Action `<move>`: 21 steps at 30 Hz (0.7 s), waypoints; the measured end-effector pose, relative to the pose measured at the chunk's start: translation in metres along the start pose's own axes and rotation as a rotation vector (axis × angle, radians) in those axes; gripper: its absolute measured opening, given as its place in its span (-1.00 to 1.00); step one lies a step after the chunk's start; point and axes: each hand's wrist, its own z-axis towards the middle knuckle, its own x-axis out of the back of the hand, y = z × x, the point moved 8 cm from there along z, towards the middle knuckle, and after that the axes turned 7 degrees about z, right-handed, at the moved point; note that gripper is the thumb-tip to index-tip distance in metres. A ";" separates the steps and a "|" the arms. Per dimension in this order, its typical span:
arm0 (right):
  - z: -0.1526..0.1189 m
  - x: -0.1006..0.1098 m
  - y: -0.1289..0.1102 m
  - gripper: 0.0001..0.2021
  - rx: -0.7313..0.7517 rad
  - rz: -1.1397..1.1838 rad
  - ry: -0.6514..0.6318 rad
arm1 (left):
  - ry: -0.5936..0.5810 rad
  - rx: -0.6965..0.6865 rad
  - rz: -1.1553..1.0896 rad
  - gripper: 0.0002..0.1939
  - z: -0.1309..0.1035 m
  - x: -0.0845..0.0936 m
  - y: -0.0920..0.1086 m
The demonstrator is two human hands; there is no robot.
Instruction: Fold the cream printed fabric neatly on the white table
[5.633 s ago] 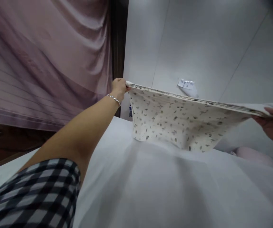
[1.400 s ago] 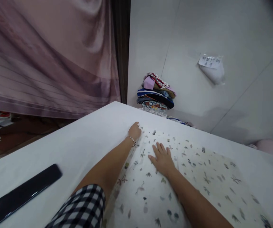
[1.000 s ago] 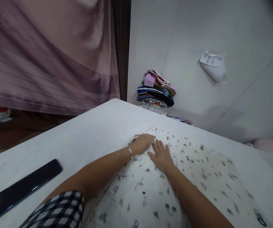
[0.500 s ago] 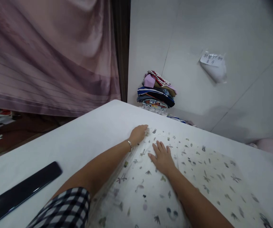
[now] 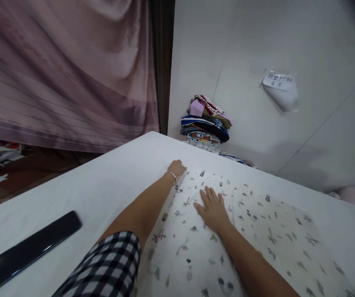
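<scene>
A thin white cloth point(image 5: 189, 235) printed with small plant and animal-like motifs lies spread over the white table. At its far left corner is my left hand point(image 5: 177, 168), with a bracelet on the wrist and the fingers closed on the cloth's edge; the fingertips are partly hidden. Flat on the cloth, a little nearer and to the right, rests my right hand point(image 5: 213, 209) with its fingers spread. The cloth looks doubled under the right hand and its right part is a more yellowish layer.
A long glossy black bar point(image 5: 29, 243) lies on the white table point(image 5: 103, 181) at the left. Folded fabrics point(image 5: 206, 119) are stacked beyond the far edge, against the wall. A pink curtain point(image 5: 72, 74) hangs at the left. A paper note point(image 5: 279, 82) is stuck on the wall.
My left hand has shifted slightly left, drawing the cloth's corner with it. My right hand stays flat on the cloth. The view has moved slightly.
</scene>
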 end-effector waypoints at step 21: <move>0.000 0.002 -0.001 -0.35 0.010 -0.010 0.025 | 0.227 -0.504 0.104 -0.90 -0.052 0.032 0.047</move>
